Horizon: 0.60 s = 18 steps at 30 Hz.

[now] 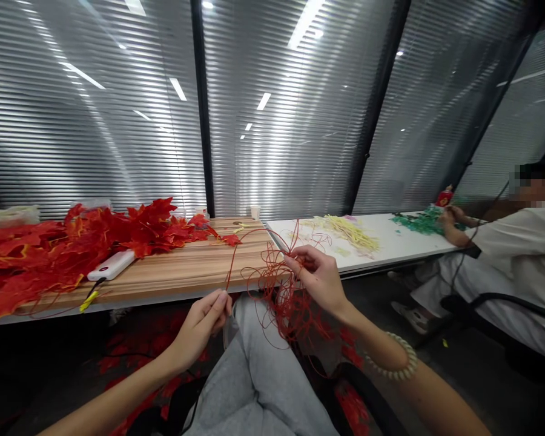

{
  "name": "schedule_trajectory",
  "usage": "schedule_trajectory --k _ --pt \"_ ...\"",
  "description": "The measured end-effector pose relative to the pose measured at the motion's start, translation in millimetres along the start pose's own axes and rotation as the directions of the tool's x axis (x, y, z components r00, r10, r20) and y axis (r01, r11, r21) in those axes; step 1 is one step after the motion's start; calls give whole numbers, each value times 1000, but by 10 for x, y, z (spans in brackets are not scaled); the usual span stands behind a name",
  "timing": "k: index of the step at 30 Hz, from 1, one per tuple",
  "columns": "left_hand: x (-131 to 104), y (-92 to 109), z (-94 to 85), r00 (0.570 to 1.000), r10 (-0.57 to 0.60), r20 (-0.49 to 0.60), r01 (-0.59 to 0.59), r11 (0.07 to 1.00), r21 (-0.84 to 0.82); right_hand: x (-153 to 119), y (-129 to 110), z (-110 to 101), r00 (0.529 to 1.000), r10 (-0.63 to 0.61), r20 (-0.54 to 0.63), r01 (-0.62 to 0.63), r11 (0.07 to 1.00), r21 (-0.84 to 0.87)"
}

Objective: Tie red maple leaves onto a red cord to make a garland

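A loose tangle of thin red cord (290,309) hangs over my lap in many loops. My right hand (315,275) pinches the top of this tangle between thumb and fingers. To the left, my left hand (212,315) is closed on a single strand of the same cord, which arcs up and across to the bundle. Both hands are in front of the table edge, apart from each other. A coiled bracelet (397,357) circles my right forearm.
Red artificial maple leaves (100,233) pile on the wooden table (172,266), beside a white power bank (112,265). A paper cup (255,212) stands behind. Yellow strips (352,233) lie on the white table (376,257). At right, a seated person (522,242) handles green pieces (420,221).
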<state>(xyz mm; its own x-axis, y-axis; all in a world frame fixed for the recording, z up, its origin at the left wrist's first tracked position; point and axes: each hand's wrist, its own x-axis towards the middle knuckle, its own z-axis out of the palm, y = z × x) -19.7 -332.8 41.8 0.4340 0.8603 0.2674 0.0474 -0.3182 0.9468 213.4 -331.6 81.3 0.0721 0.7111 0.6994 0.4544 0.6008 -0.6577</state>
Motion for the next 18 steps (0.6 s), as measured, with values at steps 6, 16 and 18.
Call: schedule_trajectory --k 6,16,18 --pt "86 55 129 999 23 30 -21 997 -74 -63 125 51 998 40 39 -40 999 -7" --pt "165 88 201 996 54 68 -48 996 -78 -87 166 71 995 61 79 -63 998 19" --pt "171 102 198 997 56 61 -51 996 -75 -98 185 82 994 59 88 -60 998 13"
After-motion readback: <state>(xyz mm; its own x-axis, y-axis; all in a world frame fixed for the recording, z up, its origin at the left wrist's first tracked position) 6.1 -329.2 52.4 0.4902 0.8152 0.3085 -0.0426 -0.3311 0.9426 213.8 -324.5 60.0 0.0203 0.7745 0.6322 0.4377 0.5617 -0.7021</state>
